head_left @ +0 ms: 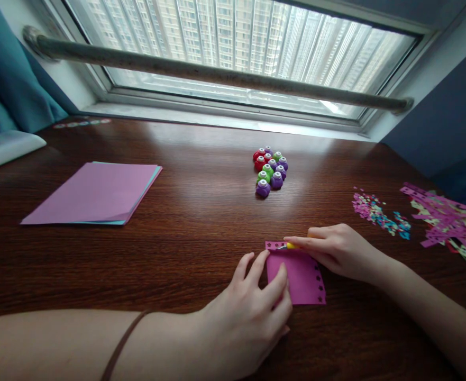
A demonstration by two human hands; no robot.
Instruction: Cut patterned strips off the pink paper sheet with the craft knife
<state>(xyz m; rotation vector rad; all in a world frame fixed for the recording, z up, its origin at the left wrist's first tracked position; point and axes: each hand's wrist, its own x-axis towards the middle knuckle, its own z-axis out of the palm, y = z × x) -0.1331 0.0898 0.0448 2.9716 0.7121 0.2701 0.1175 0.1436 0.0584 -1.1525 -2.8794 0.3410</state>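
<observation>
A small magenta sheet of paper (296,280) lies on the dark wooden table, with star-shaped holes punched along its top and right edges. My left hand (252,307) rests its spread fingertips on the sheet's left part and holds nothing. My right hand (341,248) grips a craft knife with a yellow handle (292,245). The knife's thin metal blade (282,247) touches the paper just below the top row of stars. Most of the handle is hidden under the right hand's fingers.
Pink and blue paper sheets (93,193) are stacked at left. Several red, green and purple hole punches (276,180) cluster behind the hands. To the right lie small punched-out pieces (369,209) and a heap of paper strips (442,217). A metal bar (217,76) crosses the window.
</observation>
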